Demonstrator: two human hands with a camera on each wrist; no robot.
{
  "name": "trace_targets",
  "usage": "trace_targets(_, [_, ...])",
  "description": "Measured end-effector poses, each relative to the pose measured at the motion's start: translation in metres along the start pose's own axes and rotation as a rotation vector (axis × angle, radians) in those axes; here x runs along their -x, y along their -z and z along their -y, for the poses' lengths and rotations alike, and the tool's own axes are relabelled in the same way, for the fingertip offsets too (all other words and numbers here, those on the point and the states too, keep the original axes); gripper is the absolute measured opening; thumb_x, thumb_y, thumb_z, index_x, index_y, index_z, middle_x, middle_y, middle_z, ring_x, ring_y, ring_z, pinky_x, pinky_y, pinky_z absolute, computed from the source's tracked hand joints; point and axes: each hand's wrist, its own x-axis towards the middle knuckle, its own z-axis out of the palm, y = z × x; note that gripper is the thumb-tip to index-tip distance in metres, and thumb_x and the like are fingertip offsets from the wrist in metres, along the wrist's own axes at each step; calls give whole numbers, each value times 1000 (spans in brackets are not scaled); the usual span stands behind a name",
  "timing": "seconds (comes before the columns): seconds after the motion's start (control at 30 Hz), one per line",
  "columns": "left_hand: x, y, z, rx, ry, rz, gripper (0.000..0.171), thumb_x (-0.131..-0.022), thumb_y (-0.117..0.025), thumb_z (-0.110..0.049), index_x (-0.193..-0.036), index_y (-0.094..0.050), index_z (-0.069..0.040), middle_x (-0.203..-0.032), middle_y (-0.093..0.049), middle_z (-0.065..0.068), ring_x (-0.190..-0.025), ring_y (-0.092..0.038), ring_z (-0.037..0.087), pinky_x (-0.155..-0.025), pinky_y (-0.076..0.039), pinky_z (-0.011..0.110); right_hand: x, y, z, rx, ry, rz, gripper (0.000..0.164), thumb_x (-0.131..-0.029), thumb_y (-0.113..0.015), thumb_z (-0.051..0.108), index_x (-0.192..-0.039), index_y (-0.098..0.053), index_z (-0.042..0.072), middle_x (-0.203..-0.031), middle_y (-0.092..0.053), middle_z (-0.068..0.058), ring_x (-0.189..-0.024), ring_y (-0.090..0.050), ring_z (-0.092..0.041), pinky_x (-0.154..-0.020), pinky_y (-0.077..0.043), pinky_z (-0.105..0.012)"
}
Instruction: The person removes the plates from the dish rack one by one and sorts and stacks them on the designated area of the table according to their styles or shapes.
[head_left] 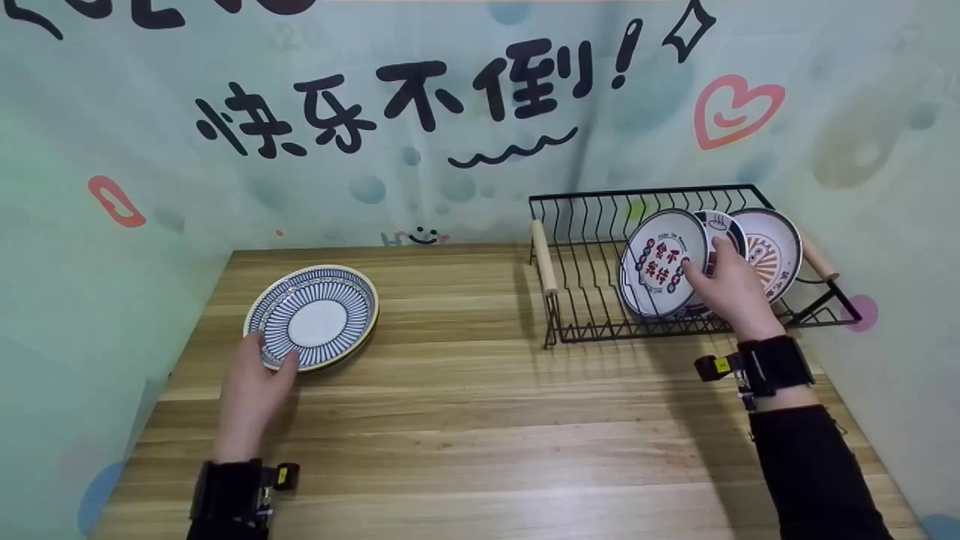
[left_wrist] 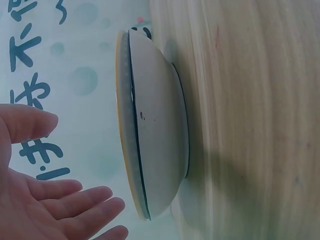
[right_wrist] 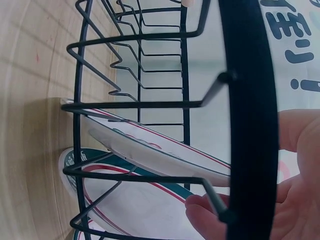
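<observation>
A stack of deep plates, blue-striped with a yellow rim, sits on the table at left; the left wrist view shows the pale undersides of the plates. My left hand is at their near rim, thumb and fingers spread, apart from them in the left wrist view. At right, a black wire dish rack holds several upright plates. My right hand is around the right edge of the front plate, which has red characters. Its thumb is before the face, fingers near the second plate. Firm contact is hard to see.
Wooden handles stand at both rack ends. Slots in the rack's left half show bare wires. Wooden tabletop lies between the stack and the rack. A printed cloth backdrop rises behind the table and along both sides.
</observation>
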Motion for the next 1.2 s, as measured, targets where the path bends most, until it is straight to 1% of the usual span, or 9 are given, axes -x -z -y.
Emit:
trace_targets(0.07, [0,-1,-1,-6,-6,4,70,-97,-60,-20,-143,-26,21,-141,-36,42,-132,-35,53,-112,-27,60,-1,-1,0,5,-1,-2,75,-100,-53,32,-146,-21,-18,-130,-45,-45,-119,-47,-57,-103,-36,-63])
trace_targets(0.2, [1,-2,-3,-6,-24,-13,70,-96,-61,-19,-142,-27,21,-141,-36,42,-132,-34,53,-113,-26,58,-2,-2,-1,9,-17,20,77,-101,-52,34,-147,-20,-18,-131,-43,-46,-121,-44,-57,-104,-35,-64])
trace_targets(0.3, [2,-3,-4,-2,-32,-23,69,-96,-61,-18,-142,-28,21,-141,-36,42,-132,-34,53,-113,-26,58,-2,-2,-2,16,-27,39,76,-101,-51,35,-147,-21,-17,-131,-44,-45,-120,-45,-57,-103,-35,-64])
trace_targets(0.5, [0,-4,-7,-9,-31,13,71,-97,-60,-20,-144,-26,20,-142,-35,41,-133,-34,53,-113,-26,59,-2,-1,-4,38,-15,51,60,-101,-50,32,-136,-37,-16,-120,-51,-42,-107,-53,-55,-92,-42,-64])
trace_targets(0.73, [0,-8,-9,-25,-41,31,70,-97,-61,-21,-143,-27,20,-141,-36,41,-132,-35,52,-113,-26,58,-1,-2,-5,72,-1,67,52,-103,-47,28,-129,-41,-17,-111,-54,-40,-99,-55,-53,-85,-45,-64])
trace_targets(0.83, [0,-10,-10,-30,-56,34,69,-96,-61,-20,-142,-29,20,-140,-37,41,-132,-35,52,-113,-27,58,-1,-3,-5,86,14,60,45,-102,-46,24,-123,-44,-16,-104,-54,-36,-93,-55,-51,-81,-45,-62])
trace_targets(1.03, [-1,-14,-16,-26,-81,43,69,-96,-61,-18,-142,-29,21,-140,-37,42,-132,-35,53,-113,-26,59,0,-5,-7,128,30,23,26,-100,-46,17,-102,-47,-9,-86,-53,-28,-79,-54,-45,-69,-45,-57])
trace_targets(1.2, [-1,-20,-23,-27,-120,21,66,-95,-62,-17,-140,-33,21,-137,-42,41,-129,-39,52,-112,-29,58,0,-9,-7,146,60,-17,23,-97,-44,12,-98,-47,-11,-85,-54,-32,-74,-55,-47,-66,-46,-57])
